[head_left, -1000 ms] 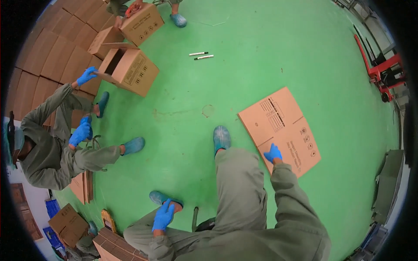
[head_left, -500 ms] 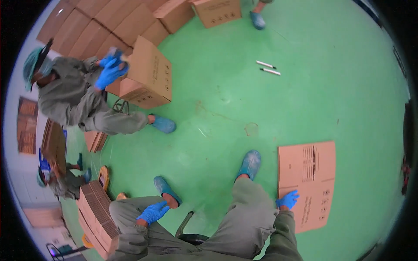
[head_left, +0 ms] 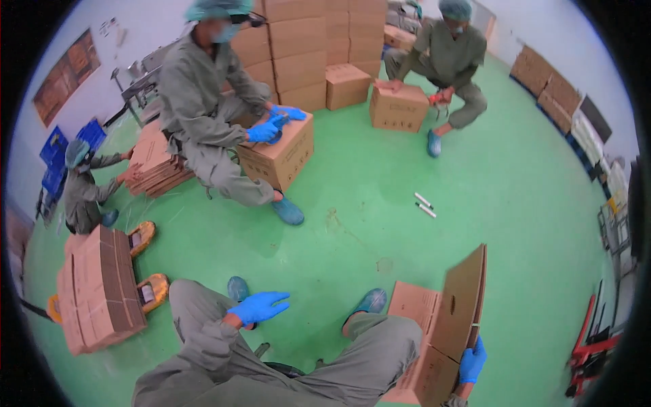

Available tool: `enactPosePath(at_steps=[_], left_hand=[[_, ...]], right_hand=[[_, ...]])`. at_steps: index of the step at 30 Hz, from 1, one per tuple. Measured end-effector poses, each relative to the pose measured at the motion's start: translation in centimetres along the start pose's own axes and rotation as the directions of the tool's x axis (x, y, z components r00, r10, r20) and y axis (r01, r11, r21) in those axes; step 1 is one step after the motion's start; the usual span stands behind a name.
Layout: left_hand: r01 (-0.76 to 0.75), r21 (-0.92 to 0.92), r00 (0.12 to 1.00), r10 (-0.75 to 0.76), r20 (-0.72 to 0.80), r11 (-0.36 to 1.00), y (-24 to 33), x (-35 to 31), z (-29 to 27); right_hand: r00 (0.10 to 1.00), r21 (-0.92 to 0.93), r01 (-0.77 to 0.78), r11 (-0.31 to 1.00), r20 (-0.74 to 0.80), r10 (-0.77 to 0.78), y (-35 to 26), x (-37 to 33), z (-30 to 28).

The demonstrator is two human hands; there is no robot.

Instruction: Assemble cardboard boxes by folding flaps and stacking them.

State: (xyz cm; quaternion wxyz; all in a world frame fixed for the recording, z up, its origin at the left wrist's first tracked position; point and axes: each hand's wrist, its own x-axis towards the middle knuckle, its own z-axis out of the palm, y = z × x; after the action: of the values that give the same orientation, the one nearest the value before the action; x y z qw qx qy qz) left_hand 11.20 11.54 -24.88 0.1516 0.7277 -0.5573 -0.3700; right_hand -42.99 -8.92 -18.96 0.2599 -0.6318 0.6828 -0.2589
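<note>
My right hand [head_left: 472, 359], in a blue glove, is closed on the outer edge of a flat folded cardboard carton [head_left: 463, 298], which is tilted up on its side. Its plain brown face points toward my legs. Beneath and beside it, printed cardboard [head_left: 412, 302] lies flat on the green floor, by my right shoe. My left hand [head_left: 260, 308], also gloved in blue, is raised over my left knee with its fingers stretched out and nothing in them.
Two marker pens [head_left: 424, 205] lie on the floor ahead. At the left, strapped flat cartons [head_left: 102, 292] rest on a yellow pallet jack [head_left: 153, 292]. One co-worker handles a closed box [head_left: 278, 152]; another crouches behind a box [head_left: 400, 108]. Boxes [head_left: 298, 54] are stacked behind.
My right hand has gone from resting on the flat carton to holding it tilted up. My left hand has risen from my thigh. The view has swung up and shows more of the room.
</note>
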Motion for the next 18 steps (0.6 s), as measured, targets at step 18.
enactPosePath(at_steps=[18], left_hand=[[-0.561,-0.363,0.796,0.366,-0.481,0.744,14.7,7.6,-6.3]], right_hand=[[0.729,0.299,0.684,0.665,-0.240,-0.641,-29.1,-7.5,21.0]])
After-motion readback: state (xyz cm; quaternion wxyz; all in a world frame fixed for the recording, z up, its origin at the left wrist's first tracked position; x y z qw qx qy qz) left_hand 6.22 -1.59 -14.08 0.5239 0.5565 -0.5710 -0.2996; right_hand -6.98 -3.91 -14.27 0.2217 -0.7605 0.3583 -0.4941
